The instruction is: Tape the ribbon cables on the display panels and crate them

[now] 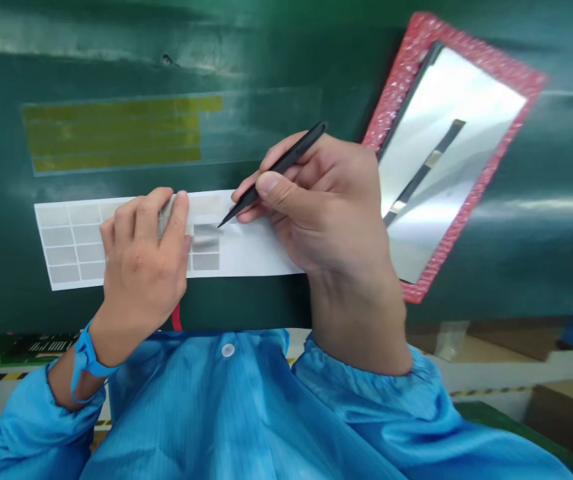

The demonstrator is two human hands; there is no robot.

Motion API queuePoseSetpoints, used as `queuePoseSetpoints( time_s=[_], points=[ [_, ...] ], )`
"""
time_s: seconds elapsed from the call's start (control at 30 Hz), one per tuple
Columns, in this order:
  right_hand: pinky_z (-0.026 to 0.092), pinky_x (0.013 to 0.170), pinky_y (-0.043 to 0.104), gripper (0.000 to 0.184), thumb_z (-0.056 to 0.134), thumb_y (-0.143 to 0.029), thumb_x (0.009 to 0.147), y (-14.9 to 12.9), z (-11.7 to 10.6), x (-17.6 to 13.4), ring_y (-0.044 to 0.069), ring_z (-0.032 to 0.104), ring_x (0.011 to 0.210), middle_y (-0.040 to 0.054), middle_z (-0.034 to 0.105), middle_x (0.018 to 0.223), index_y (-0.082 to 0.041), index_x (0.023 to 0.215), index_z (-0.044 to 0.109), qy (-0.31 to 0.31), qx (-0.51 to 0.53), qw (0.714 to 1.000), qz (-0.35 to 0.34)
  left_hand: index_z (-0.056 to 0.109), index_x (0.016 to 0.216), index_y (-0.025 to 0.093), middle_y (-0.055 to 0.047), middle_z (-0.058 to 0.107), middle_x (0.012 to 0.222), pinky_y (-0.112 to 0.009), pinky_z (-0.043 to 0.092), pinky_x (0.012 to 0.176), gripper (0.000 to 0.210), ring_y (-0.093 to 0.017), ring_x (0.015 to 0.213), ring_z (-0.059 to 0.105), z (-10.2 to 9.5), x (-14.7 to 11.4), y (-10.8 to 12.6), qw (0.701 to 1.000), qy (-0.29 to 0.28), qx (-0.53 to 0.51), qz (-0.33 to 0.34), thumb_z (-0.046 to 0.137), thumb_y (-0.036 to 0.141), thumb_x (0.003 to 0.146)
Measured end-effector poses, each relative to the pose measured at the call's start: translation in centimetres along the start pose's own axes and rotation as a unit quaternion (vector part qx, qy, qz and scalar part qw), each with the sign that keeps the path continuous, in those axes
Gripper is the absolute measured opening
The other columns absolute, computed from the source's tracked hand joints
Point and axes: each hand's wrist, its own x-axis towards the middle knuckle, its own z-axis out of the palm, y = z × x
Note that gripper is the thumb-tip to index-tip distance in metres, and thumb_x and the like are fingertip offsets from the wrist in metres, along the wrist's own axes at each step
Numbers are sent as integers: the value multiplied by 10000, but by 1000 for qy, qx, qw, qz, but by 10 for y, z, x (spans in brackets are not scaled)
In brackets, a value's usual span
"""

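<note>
A white backing sheet [261, 250] with rows of grey rectangular stickers [59, 255] lies on the green table mat. My left hand [144, 250] rests on the sheet with its fingers stretched out, covering several of the stickers. My right hand [331, 200] grips a slim black spudger [286, 160] between thumb and fingers. The tool slants down to the left, and its pointed tip is at the right edge of a darker grey sticker [206, 237]. Whether the tip touches that sticker, I cannot tell.
Right of my right hand, a display panel [446, 100] with a dark strip lies on pink bubble wrap [509, 63]. Yellow tape pieces [116, 133] on a clear sheet lie beyond the white sheet. The table's front edge runs close to my body; cardboard boxes [566, 413] stand below.
</note>
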Motion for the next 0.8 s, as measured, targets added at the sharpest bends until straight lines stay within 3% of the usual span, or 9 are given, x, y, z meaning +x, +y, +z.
queuePoseSetpoints(
  time_s=[0.1,0.23,0.33,0.4,0.5,0.6,0.7,0.8],
  points=[
    [652,528,315,345,934,-487,812,-11,-31,-8,175,704,569,8,775,814,-261,890,685,46,19,999,-21,598,1527,139,-242,621,1476,-598,469,1022,494,-433,1322,579,-1,1,-8,1000,11,-1,6,527,229,1047],
    [598,458,283,272,933,-407,803,-25,-98,-33,172,685,524,7,772,779,-260,881,718,150,0,985,-85,624,1526,243,-182,638,1475,-634,456,1111,507,-438,1357,593,-2,1,-15,998,55,-31,21,604,245,1019],
    [546,414,277,242,924,-376,789,-21,-144,-53,173,663,500,3,769,743,-267,878,727,224,-26,970,-88,703,1414,226,-169,711,1365,-630,510,1048,462,-442,1249,671,-6,6,6,991,117,-35,57,694,193,954],
    [546,421,279,246,921,-362,783,-15,-162,-61,173,660,495,9,770,736,-258,881,721,252,-32,965,-60,735,1313,159,-201,738,1295,-620,531,1012,399,-437,1194,696,-9,14,36,989,112,-54,86,733,137,915],
    [585,453,277,308,944,-366,769,-5,-173,-64,173,679,500,21,765,734,-235,902,700,248,-12,969,-22,736,1218,90,-225,756,1222,-564,547,960,296,-401,1160,702,-1,31,90,983,74,-100,139,714,71,923],
    [615,466,283,323,957,-376,778,-1,-175,-62,191,712,525,51,781,770,-222,898,699,231,1,973,13,735,1205,62,-213,764,1210,-505,549,923,260,-364,1144,689,20,49,129,976,69,-121,168,688,59,949],
    [630,477,285,269,936,-361,812,0,-173,-60,201,740,562,46,791,789,-237,881,707,232,-1,973,18,733,1225,74,-206,757,1224,-481,547,936,252,-337,1152,666,41,57,142,979,56,-117,156,656,80,984],
    [624,470,281,230,916,-326,834,-1,-168,-60,210,759,602,6,782,763,-270,912,706,237,1,972,0,732,1237,95,-201,751,1222,-479,549,940,259,-328,1155,660,48,58,142,983,43,-101,148,650,87,991]
  ],
)
